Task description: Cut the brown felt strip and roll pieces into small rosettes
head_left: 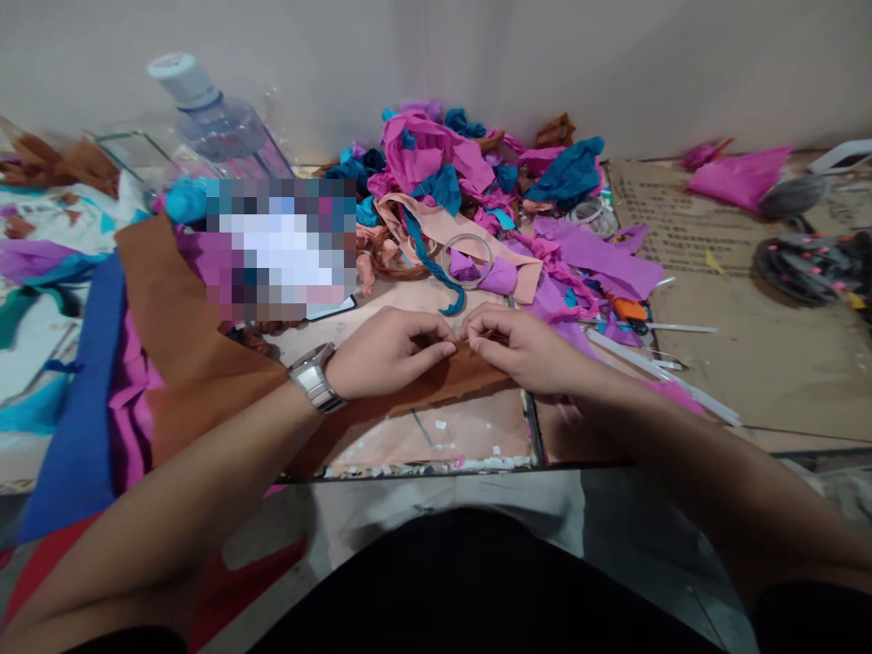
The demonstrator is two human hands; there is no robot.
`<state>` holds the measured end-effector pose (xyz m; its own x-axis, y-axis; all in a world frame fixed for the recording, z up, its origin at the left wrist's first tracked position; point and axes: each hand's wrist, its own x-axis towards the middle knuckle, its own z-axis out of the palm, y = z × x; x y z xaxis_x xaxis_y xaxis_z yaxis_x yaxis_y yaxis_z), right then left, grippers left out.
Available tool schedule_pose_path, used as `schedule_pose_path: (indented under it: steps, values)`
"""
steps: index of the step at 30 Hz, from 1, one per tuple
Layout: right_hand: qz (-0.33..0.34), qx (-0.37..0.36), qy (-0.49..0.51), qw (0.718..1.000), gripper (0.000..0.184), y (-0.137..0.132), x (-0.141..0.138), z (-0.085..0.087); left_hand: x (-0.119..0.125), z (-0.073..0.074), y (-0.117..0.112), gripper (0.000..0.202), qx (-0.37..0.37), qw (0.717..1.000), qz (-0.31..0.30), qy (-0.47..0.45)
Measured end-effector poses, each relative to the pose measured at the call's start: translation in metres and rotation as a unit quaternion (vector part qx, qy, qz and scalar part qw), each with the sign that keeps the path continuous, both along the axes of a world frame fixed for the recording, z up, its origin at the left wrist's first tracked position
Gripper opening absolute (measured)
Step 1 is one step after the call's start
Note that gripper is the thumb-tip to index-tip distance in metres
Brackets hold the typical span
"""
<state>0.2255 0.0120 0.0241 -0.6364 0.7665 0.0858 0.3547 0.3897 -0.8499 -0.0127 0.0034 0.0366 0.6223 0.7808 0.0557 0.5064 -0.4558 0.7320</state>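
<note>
Both the left hand and the right hand pinch a strip of brown paper, fingertips meeting, on the desk near a clear ring.

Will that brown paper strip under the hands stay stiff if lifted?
Probably not: the brown paper strip lies thin and creased, so it likely droops. Looks light; may tear where the left hand and right hand pinch it.

From my feed I see a plain off-white wall closing off the back, softly and evenly lit. Below it stands a flat worktable with a dark-edged glass top. Pale grey floor shows beneath its near edge.
</note>
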Motion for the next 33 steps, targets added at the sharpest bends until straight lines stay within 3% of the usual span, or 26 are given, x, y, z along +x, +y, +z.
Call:
schedule_pose_path:
  steps: [11,16,23,29,33]
  values:
    - [-0.050,-0.015,0.039,0.998,0.010,0.005,0.006,0.005,-0.011,0.006,0.013,0.028,-0.037,0.999,0.011,0.010]
    - [-0.098,-0.018,0.042,0.994,0.010,0.010,0.010,0.009,-0.021,0.006,0.021,0.026,-0.006,0.999,0.047,0.016]
    - [-0.114,-0.009,0.040,0.993,0.009,0.010,0.009,0.009,-0.023,0.007,0.021,0.024,0.047,0.995,0.075,0.045]
    - [-0.122,0.016,0.022,0.992,0.010,0.009,0.008,0.004,-0.023,0.003,0.022,0.028,0.115,0.975,0.138,0.131]
    - [-0.088,0.057,-0.006,0.994,0.010,0.006,0.004,0.001,-0.017,0.004,0.016,0.031,0.134,0.982,0.079,0.102]
